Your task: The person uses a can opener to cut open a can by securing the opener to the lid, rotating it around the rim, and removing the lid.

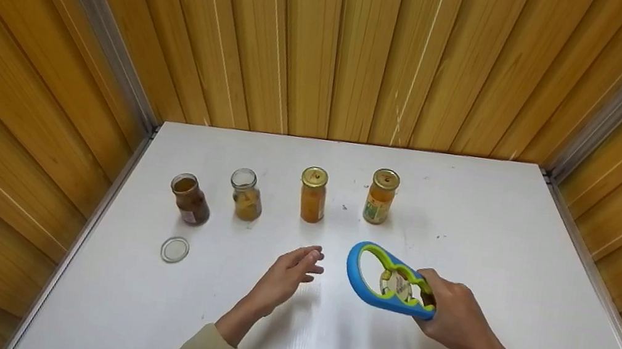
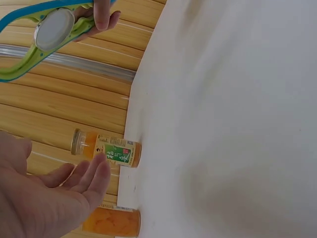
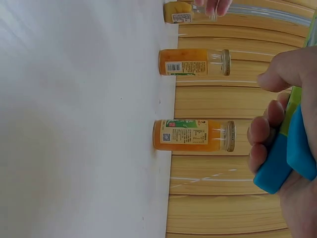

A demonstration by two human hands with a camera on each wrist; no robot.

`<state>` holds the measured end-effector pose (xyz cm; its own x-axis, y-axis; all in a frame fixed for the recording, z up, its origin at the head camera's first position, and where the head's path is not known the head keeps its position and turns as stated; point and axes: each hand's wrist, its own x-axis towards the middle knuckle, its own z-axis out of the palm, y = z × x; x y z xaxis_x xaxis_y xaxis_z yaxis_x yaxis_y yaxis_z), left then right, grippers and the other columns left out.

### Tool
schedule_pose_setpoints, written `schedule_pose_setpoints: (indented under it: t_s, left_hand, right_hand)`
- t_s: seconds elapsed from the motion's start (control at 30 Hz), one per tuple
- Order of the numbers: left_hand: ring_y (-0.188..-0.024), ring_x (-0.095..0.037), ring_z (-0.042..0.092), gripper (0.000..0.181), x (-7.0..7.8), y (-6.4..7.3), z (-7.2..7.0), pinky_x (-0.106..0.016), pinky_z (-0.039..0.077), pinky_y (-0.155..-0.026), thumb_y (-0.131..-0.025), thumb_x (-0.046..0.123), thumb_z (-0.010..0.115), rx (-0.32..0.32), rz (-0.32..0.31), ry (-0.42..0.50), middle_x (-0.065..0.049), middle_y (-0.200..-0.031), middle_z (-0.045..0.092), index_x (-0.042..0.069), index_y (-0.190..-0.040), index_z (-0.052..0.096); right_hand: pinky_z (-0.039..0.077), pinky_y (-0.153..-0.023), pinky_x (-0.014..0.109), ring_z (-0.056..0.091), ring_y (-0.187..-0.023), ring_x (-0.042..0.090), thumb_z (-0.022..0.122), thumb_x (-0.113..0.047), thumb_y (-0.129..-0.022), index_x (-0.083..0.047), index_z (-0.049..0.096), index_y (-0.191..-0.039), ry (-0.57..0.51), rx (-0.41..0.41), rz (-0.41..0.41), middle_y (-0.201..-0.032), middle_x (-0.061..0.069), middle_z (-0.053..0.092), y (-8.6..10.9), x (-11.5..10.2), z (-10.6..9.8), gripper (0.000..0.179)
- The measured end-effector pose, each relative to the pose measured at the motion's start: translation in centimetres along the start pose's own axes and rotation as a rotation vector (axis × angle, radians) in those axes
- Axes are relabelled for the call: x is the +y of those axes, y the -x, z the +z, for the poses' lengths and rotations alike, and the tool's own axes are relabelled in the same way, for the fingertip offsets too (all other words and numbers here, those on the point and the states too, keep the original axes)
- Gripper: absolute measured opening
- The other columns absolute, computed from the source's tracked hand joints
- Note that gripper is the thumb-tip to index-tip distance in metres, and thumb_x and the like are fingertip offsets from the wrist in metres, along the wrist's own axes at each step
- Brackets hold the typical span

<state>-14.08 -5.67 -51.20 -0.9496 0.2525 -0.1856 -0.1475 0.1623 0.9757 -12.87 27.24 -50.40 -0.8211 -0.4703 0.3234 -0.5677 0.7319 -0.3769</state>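
My right hand (image 1: 454, 316) grips the handles of a blue and green jar opener (image 1: 361, 273) above the table. A round lid (image 1: 396, 285) sits between the opener's scalloped inner edges; its pale underside shows in the left wrist view. Left of the opener, my left hand (image 1: 283, 279) hovers with relaxed fingers and holds nothing. Beyond the hands stand two capped jars of orange contents, a middle jar (image 1: 313, 201) and a right jar (image 1: 380, 201) with a green and cream label. Both have gold lids.
To the left stand two uncapped jars, one with yellow contents (image 1: 248, 202) and one with brown contents (image 1: 192, 204). A loose lid (image 1: 175, 250) lies in front of the brown one. Wood-patterned walls (image 1: 331, 46) enclose the white table (image 1: 117, 294) at the back and sides.
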Motion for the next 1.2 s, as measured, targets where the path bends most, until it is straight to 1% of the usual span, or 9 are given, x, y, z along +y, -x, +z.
schedule_pose_setpoints:
  t_s: [0.13,0.23,0.33,0.5,0.63,0.8,0.97,1.07,1.2]
  left_hand:
    - [-0.123,-0.027,0.064,0.062,0.6,0.3,0.7,-0.046,0.049,-0.107,-0.108,0.05,0.047,-0.06,-0.006,0.046,-0.012,-0.141,0.061,0.006,-0.151,0.05]
    - [-0.121,-0.027,0.066,0.059,0.9,0.4,1.1,-0.045,0.05,-0.105,-0.108,0.048,0.047,-0.12,-0.002,0.117,-0.011,-0.139,0.063,0.006,-0.15,0.051]
    - [-0.12,-0.028,0.066,0.054,0.9,0.4,1.5,-0.045,0.051,-0.105,-0.109,0.044,0.049,-0.208,-0.033,0.239,-0.01,-0.136,0.065,0.007,-0.149,0.053]
    - [-0.126,-0.031,0.062,0.052,0.7,0.2,2.1,-0.048,0.048,-0.108,-0.109,0.038,0.05,-0.373,-0.142,0.47,-0.013,-0.139,0.063,0.006,-0.15,0.052]
    - [-0.126,-0.032,0.061,0.05,0.2,0.3,2.6,-0.048,0.047,-0.109,-0.11,0.032,0.047,-0.465,-0.174,0.614,-0.017,-0.141,0.06,0.004,-0.152,0.047]
    - [-0.12,-0.027,0.062,0.052,-0.3,0.5,3.2,-0.042,0.049,-0.106,-0.106,0.027,0.055,-0.496,-0.205,0.713,-0.016,-0.14,0.059,0.005,-0.152,0.046]
    - [-0.131,-0.031,0.056,0.065,-1.0,0.6,3.9,-0.047,0.045,-0.111,-0.099,0.028,0.061,-0.564,-0.214,0.79,-0.018,-0.149,0.052,0.008,-0.157,0.041]
    - [-0.134,-0.033,0.053,0.068,-1.4,0.5,4.2,-0.05,0.043,-0.112,-0.097,0.033,0.064,-0.587,-0.221,0.819,-0.017,-0.151,0.049,0.01,-0.157,0.042]
    - [-0.132,-0.031,0.055,0.069,-1.9,0.5,4.5,-0.048,0.045,-0.111,-0.096,0.038,0.065,-0.58,-0.217,0.803,-0.017,-0.149,0.051,0.01,-0.156,0.044]
  right_hand:
    - [0.055,-0.063,0.03,0.059,-0.07,0.008,0.092,-0.007,-0.07,-0.005,0.061,-0.118,-0.008,0.009,-0.028,-0.092,0.002,0.072,-0.4,-0.3,0.2,0.057]
    - [0.053,-0.062,0.028,0.058,-0.07,0.007,0.092,-0.007,-0.069,-0.005,0.061,-0.117,-0.011,0.019,-0.063,-0.09,0.001,0.071,-0.7,-0.4,0.6,0.057]
    - [0.052,-0.062,0.028,0.057,-0.07,0.006,0.092,-0.008,-0.07,-0.005,0.061,-0.117,-0.015,0.007,-0.081,-0.089,-0.001,0.071,-0.9,-0.6,0.9,0.057]
    - [0.055,-0.065,0.029,0.059,-0.073,0.005,0.092,-0.013,-0.072,-0.005,0.061,-0.119,-0.03,-0.045,-0.072,-0.093,0.0,0.072,-1.1,-1.3,1.3,0.057]
    - [0.056,-0.069,0.03,0.059,-0.076,0.004,0.092,-0.018,-0.074,-0.007,0.06,-0.122,-0.046,-0.095,-0.067,-0.096,-0.002,0.072,-1.1,-1.8,1.7,0.058]
    - [0.055,-0.07,0.029,0.057,-0.077,0.003,0.092,-0.019,-0.075,-0.01,0.059,-0.123,-0.064,-0.126,-0.066,-0.096,-0.004,0.071,-1.0,-2.1,2.4,0.058]
    - [0.054,-0.07,0.03,0.057,-0.077,0.003,0.09,-0.019,-0.076,-0.011,0.059,-0.123,-0.089,-0.149,-0.075,-0.096,-0.005,0.07,-0.8,-2.1,2.9,0.057]
    - [0.054,-0.07,0.03,0.057,-0.077,0.002,0.089,-0.019,-0.077,-0.012,0.059,-0.123,-0.105,-0.161,-0.075,-0.097,-0.008,0.069,-0.7,-2.0,3.2,0.056]
    - [0.053,-0.068,0.028,0.058,-0.075,0.004,0.088,-0.019,-0.077,-0.014,0.06,-0.122,-0.115,-0.158,-0.083,-0.095,-0.011,0.067,-0.4,-1.9,3.5,0.054]
